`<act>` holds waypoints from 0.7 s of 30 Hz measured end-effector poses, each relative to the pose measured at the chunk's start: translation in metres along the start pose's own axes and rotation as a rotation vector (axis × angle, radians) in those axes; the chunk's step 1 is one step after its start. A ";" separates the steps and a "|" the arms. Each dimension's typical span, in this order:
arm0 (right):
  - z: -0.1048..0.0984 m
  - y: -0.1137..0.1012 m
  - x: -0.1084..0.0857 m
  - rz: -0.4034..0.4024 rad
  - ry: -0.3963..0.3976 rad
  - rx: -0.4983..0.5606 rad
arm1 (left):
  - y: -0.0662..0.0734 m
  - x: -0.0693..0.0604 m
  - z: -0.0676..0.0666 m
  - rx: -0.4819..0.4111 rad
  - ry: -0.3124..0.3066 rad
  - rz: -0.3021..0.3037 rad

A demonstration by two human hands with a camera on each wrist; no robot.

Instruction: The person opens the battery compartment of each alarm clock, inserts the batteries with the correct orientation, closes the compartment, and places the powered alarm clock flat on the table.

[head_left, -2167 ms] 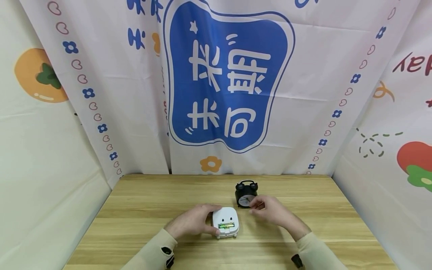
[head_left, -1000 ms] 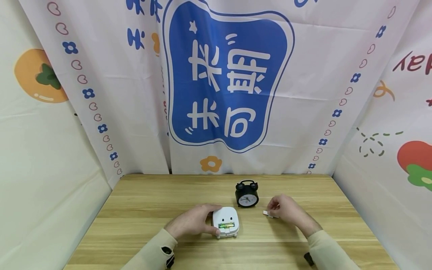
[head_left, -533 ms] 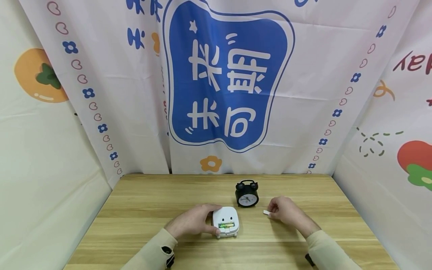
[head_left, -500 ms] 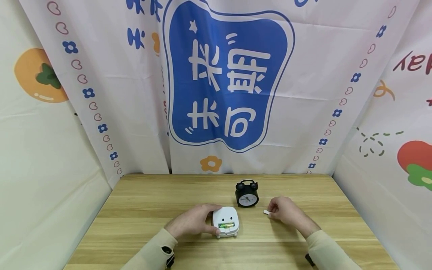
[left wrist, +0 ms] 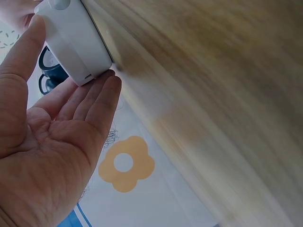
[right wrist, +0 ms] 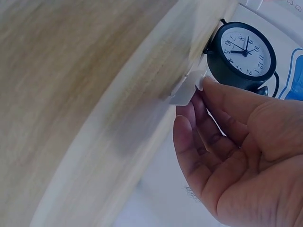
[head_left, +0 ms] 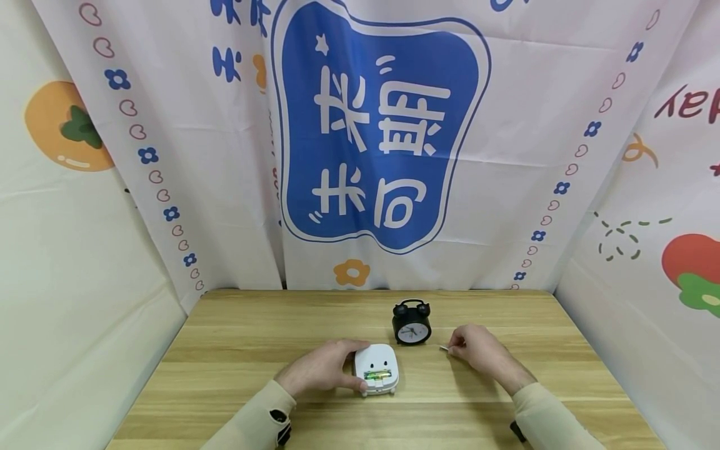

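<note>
A white rounded device (head_left: 375, 356) with two dark eye-like marks and small feet sits on the table, its battery compartment uncovered. Green-yellow batteries (head_left: 377, 375) show in the slot. My left hand (head_left: 329, 367) grips the device from the left, thumb at the near side and fingers at the far side, as the left wrist view also shows. To the right of it, my right hand (head_left: 475, 347) pinches a small white battery cover (right wrist: 185, 90) between thumb and fingers. In the head view the cover (head_left: 444, 348) appears nearly edge-on, just above the table.
A black twin-bell alarm clock (head_left: 412, 331) stands behind the device, left of my right hand. The wooden table (head_left: 253, 331) ends against a printed white cloth (head_left: 506, 206) at the back, with cloth walls on both sides.
My right hand moved right from beside the alarm clock, and the white cover came into view in its fingers. The cover has since turned nearly edge-on. The left hand and device stay put.
</note>
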State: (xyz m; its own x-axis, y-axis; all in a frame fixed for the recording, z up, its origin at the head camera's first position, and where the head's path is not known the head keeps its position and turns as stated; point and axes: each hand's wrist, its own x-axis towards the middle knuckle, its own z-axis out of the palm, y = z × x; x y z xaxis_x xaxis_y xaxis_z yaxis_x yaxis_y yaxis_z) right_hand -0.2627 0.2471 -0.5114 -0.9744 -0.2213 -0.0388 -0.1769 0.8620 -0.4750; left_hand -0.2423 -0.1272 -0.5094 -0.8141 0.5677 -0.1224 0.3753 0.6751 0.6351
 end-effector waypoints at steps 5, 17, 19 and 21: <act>-0.001 -0.001 -0.001 0.000 0.026 -0.002 | 0.000 0.000 0.000 0.007 0.001 0.006; 0.000 -0.006 0.000 0.000 0.049 0.029 | 0.001 0.000 -0.001 0.015 0.000 0.010; 0.000 -0.008 -0.001 -0.004 0.051 0.035 | 0.000 0.000 -0.001 0.021 0.001 0.010; -0.001 -0.010 -0.002 -0.019 0.059 0.031 | 0.000 0.000 -0.001 0.023 0.001 0.008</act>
State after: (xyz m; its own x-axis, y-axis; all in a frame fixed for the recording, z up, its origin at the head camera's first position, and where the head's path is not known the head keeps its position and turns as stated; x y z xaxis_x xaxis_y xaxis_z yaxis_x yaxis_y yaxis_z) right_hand -0.2589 0.2390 -0.5056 -0.9775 -0.2097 0.0225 -0.1924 0.8430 -0.5023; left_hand -0.2428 -0.1274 -0.5086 -0.8115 0.5725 -0.1171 0.3914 0.6813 0.6185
